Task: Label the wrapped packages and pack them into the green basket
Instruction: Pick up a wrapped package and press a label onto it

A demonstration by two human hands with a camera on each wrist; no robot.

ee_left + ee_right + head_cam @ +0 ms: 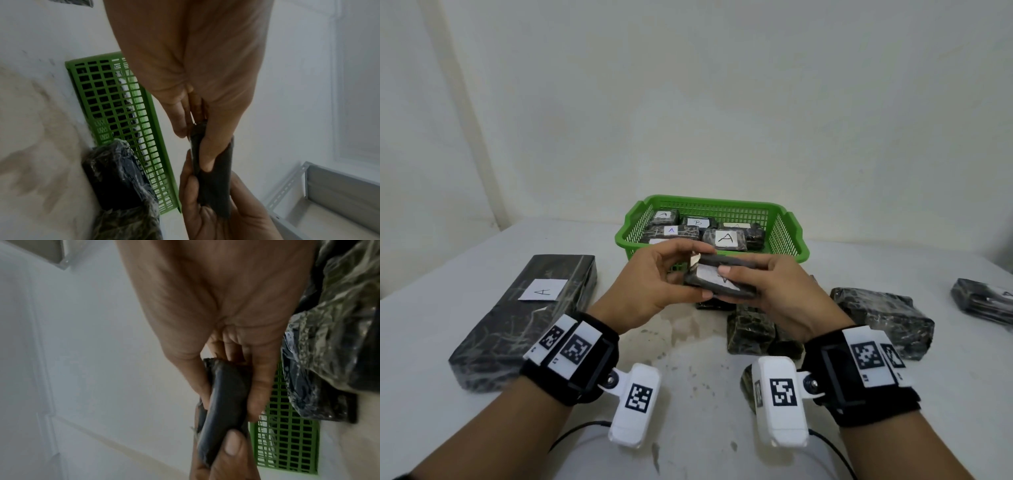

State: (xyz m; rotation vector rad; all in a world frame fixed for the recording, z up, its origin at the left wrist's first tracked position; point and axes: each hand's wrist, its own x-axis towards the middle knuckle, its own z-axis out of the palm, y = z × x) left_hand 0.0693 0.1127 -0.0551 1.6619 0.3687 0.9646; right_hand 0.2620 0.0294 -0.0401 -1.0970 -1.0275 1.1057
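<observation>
Mid-air, a small dark package (719,282) is pinched at both ends by the left hand (654,284) and right hand (774,294), each grip narrow on it, just near of the green basket (787,236), probably so its white label (709,277) can be pressed flat.

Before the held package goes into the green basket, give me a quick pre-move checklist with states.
1. Two-handed grip: left hand and right hand both hold the small dark package above the table: ok.
2. Label stuck flat: its white label is partly under a thumb, one corner looks lifted: cannot tell.
3. Letter on that label: blurred: cannot tell.
4. Green basket straight ahead, past the hands: ok.
5. Free room in basket: bare floor shows at its right side, beside the labelled packages: ok.
6. Unlabelled packages lie below the hands: pile not finished: not ok.
</observation>
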